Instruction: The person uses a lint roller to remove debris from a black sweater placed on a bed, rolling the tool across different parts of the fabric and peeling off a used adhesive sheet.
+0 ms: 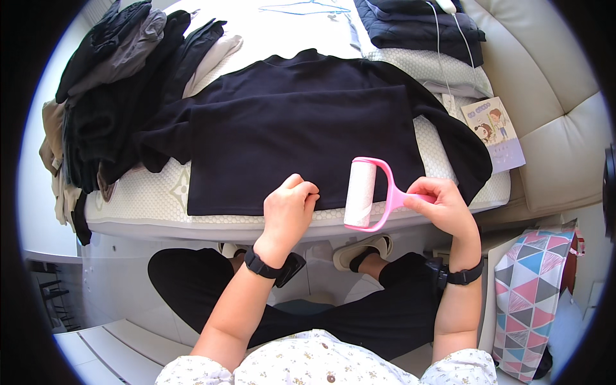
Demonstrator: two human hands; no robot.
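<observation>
A black long-sleeved top (301, 128) lies spread on the bed, its hem toward me and its sleeves out to both sides. My right hand (446, 205) grips the pink handle of a lint roller (360, 192). The roller's white cylinder stands roughly upright over the hem, at the bed's near edge. Beside it, to the left, my left hand (290, 208) is closed above the hem, with thumb and fingers pressed together. Whatever it may hold is too small or hidden to make out.
Dark and beige clothes (96, 128) are heaped at the left. Folded dark clothes (423, 32) lie at the back right, near a white cable. A booklet (494, 131) rests by the beige padded headboard (558, 141). A blue hanger (305, 8) lies at the far side. A triangle-patterned bag (529, 301) stands at the lower right.
</observation>
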